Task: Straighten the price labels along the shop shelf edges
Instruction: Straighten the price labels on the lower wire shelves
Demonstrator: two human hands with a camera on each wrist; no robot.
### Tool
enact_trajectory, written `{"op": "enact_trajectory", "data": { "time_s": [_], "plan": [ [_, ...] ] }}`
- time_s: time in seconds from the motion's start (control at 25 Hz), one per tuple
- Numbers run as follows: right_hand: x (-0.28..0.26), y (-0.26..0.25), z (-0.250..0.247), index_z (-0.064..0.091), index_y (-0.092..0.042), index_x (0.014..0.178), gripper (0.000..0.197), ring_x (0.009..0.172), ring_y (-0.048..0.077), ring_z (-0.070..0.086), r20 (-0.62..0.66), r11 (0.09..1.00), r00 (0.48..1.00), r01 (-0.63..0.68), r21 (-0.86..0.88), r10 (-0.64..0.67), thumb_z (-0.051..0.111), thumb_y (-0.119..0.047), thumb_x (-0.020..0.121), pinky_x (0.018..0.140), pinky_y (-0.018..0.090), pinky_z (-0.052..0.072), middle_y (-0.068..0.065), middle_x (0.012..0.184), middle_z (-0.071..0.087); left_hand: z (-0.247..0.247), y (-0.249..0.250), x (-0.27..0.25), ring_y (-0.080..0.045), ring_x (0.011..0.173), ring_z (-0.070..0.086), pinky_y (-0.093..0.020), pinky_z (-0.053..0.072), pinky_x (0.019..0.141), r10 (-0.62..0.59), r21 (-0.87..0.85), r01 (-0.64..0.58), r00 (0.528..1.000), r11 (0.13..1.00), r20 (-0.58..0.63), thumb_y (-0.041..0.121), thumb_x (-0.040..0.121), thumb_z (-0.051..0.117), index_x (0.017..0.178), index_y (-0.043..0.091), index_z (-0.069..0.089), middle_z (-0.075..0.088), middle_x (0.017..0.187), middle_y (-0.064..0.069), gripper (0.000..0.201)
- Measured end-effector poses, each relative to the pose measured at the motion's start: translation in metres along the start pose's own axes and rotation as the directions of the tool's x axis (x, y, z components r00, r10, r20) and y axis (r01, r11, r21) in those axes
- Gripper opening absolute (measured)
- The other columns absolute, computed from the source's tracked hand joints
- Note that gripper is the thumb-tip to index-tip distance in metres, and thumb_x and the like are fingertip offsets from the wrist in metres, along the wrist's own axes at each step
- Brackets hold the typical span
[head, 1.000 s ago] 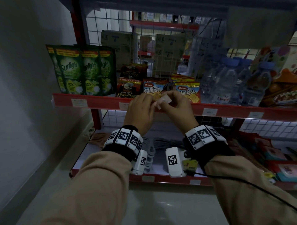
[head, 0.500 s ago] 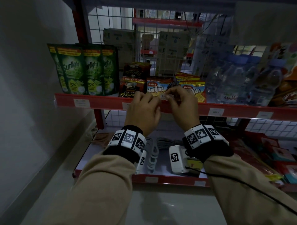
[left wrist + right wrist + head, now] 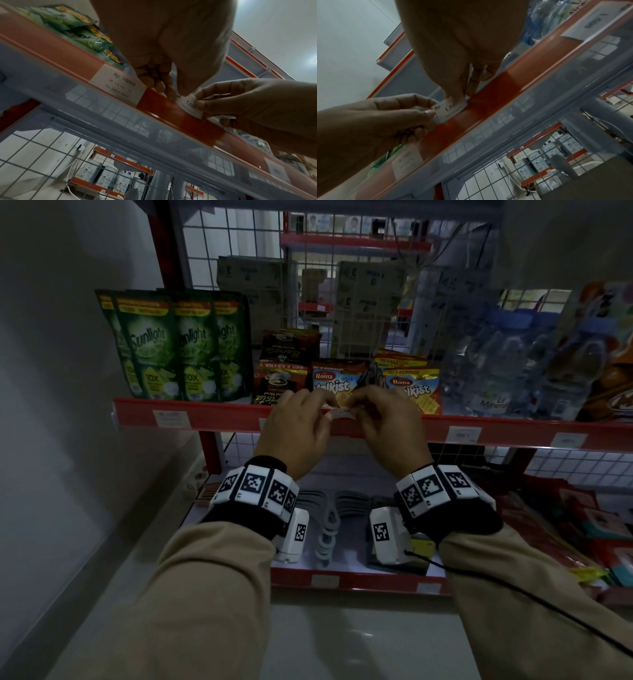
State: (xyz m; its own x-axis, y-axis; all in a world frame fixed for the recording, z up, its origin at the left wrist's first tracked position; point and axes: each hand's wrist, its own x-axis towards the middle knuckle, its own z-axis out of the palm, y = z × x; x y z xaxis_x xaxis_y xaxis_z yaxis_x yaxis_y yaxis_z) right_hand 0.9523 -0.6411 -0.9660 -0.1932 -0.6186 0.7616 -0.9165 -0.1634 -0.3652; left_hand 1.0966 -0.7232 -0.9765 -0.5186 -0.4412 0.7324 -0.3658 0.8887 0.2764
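A small white price label (image 3: 342, 414) printed "1.500" lies along the top lip of the red shelf edge strip (image 3: 212, 419), in front of the Malkist packets. My left hand (image 3: 308, 419) pinches its left end and my right hand (image 3: 380, 419) pinches its right end. The left wrist view shows the label (image 3: 190, 106) partly behind the strip (image 3: 188, 121), with my left hand (image 3: 159, 83) above it and my right hand (image 3: 240, 105) thumb on its face. From the right wrist, my right hand (image 3: 462, 88) and left hand (image 3: 385, 119) hold the label (image 3: 450, 109) against the strip (image 3: 496, 92).
Other labels sit in the strip: one far left (image 3: 171, 418), two to the right (image 3: 464, 434) (image 3: 568, 440), and a "Rp. 19000" label (image 3: 118, 86) close to my left fingers. Sunlight pouches (image 3: 171, 347), coffee packs and water bottles (image 3: 496, 364) stand on the shelf. A lower shelf (image 3: 342, 580) holds hangers.
A second ago the label was held tilted in front of the strip. Both hands have brought it up to the strip's top lip, where it now lies level.
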Motion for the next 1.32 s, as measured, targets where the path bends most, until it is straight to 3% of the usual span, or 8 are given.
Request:
{"op": "enact_trajectory", "data": {
  "time_s": [0.12,0.32,0.4,0.6,0.76,0.96,1.32],
  "plan": [
    [-0.0003,0.0016,-0.0025,0.068,-0.013,0.096,0.014,0.091,0.025,0.054,0.055,0.996,0.997,0.059,-0.064,-0.056,0.061,-0.007,0.086,0.078,0.038,0.045,0.004,0.092,0.065,0.0022,-0.0016,0.0006,-0.025,0.090,0.044,-0.031,0.036,0.075,0.015,0.065,-0.016,1.000,0.998,0.010,0.013,0.089,0.054,0.103,0.010,0.060,0.056,0.094,-0.008,0.016],
    [-0.0001,0.0043,-0.0057,0.066,-0.012,0.095,0.012,0.089,0.024,0.051,0.154,0.986,0.988,0.050,-0.160,-0.025,0.065,-0.015,0.084,0.072,0.027,0.033,0.007,0.090,0.061,0.0023,0.0029,-0.0011,-0.026,0.088,0.044,-0.035,0.036,0.072,0.018,0.137,-0.019,1.000,0.990,0.006,0.019,0.083,0.056,0.096,0.008,0.060,0.055,0.090,-0.008,0.018],
    [0.0006,0.0042,-0.0053,0.067,-0.011,0.093,0.011,0.091,0.027,0.051,0.182,0.981,0.983,0.049,-0.189,-0.014,0.065,-0.013,0.083,0.073,0.027,0.031,0.010,0.090,0.060,0.0019,0.0037,-0.0019,-0.026,0.088,0.044,-0.036,0.038,0.073,0.015,0.146,-0.017,1.000,0.989,0.012,0.019,0.081,0.057,0.099,0.008,0.061,0.055,0.091,-0.008,0.021],
    [0.0002,0.0006,-0.0066,0.067,-0.006,0.093,0.010,0.092,0.029,0.052,0.201,0.987,0.980,0.045,-0.157,-0.012,0.066,-0.010,0.083,0.079,0.038,0.044,0.014,0.096,0.054,0.0013,0.0054,-0.0027,-0.027,0.090,0.044,-0.036,0.037,0.072,0.013,0.205,-0.021,0.999,0.979,0.044,0.020,0.082,0.058,0.097,0.009,0.061,0.053,0.093,-0.009,0.018],
    [0.0025,0.0001,-0.0065,0.069,-0.006,0.094,0.011,0.098,0.034,0.051,0.247,0.974,0.969,0.055,-0.221,0.002,0.063,-0.010,0.086,0.083,0.043,0.044,0.017,0.099,0.056,0.0008,0.0059,-0.0016,-0.026,0.095,0.044,-0.036,0.038,0.075,-0.011,0.266,-0.012,0.996,0.964,0.085,0.022,0.087,0.054,0.098,0.010,0.061,0.054,0.099,-0.008,0.017],
    [0.0013,-0.0002,-0.0041,0.068,-0.010,0.099,0.015,0.102,0.033,0.047,0.274,0.954,0.961,0.058,-0.294,0.026,0.060,-0.018,0.090,0.085,0.041,0.040,0.014,0.103,0.055,-0.0004,0.0055,-0.0009,-0.028,0.098,0.044,-0.038,0.037,0.078,-0.012,0.297,-0.024,0.993,0.955,0.120,0.023,0.091,0.050,0.102,0.008,0.062,0.053,0.104,-0.010,0.022],
    [-0.0019,0.0011,-0.0105,0.064,-0.008,0.101,0.016,0.099,0.031,0.047,0.254,0.965,0.967,0.054,-0.258,0.014,0.063,-0.013,0.086,0.082,0.038,0.039,0.014,0.101,0.056,0.0015,0.0057,-0.0012,-0.027,0.093,0.044,-0.036,0.036,0.076,0.015,0.305,-0.039,0.996,0.951,0.082,0.022,0.088,0.051,0.103,0.010,0.057,0.054,0.100,-0.010,0.020]
  ]
}}
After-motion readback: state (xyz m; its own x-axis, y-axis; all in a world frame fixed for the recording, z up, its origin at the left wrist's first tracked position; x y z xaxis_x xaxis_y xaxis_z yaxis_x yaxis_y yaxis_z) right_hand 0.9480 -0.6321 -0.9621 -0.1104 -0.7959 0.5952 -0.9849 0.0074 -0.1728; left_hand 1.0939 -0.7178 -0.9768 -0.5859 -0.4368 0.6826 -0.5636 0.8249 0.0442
